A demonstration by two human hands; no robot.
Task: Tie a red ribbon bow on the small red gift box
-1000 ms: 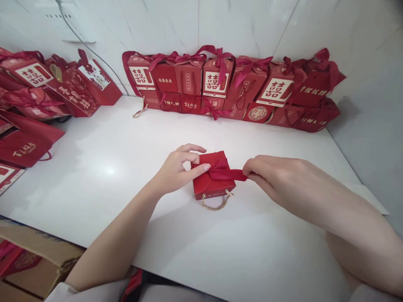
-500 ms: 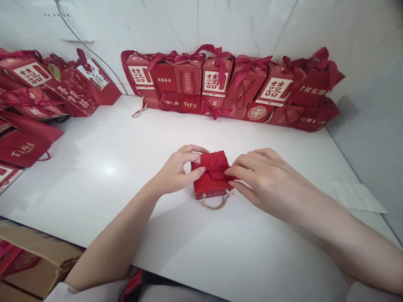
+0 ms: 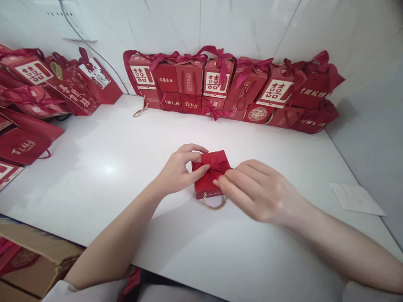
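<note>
A small red gift box lies on the white table in front of me, with a twisted gold cord handle toward me. Across its top runs a dark red ribbon tied in a bow. My left hand is closed on the ribbon at the box's left side, thumb on the bow and index finger curled beside it. On the right, my right hand is closed with its fingertips pinched at the bow's right end; the ribbon part inside them is mostly hidden.
Red gift boxes with ribbons stand stacked in two rows along the tiled wall. More red boxes and bags crowd the left. A white paper lies on the right, and an open cardboard box stands below the table's left edge.
My right hand has turned, its fingers curling in and its wrist dropping toward me, and it now covers the box's front right corner. The left hand's thumb has shifted slightly right onto the bow.
</note>
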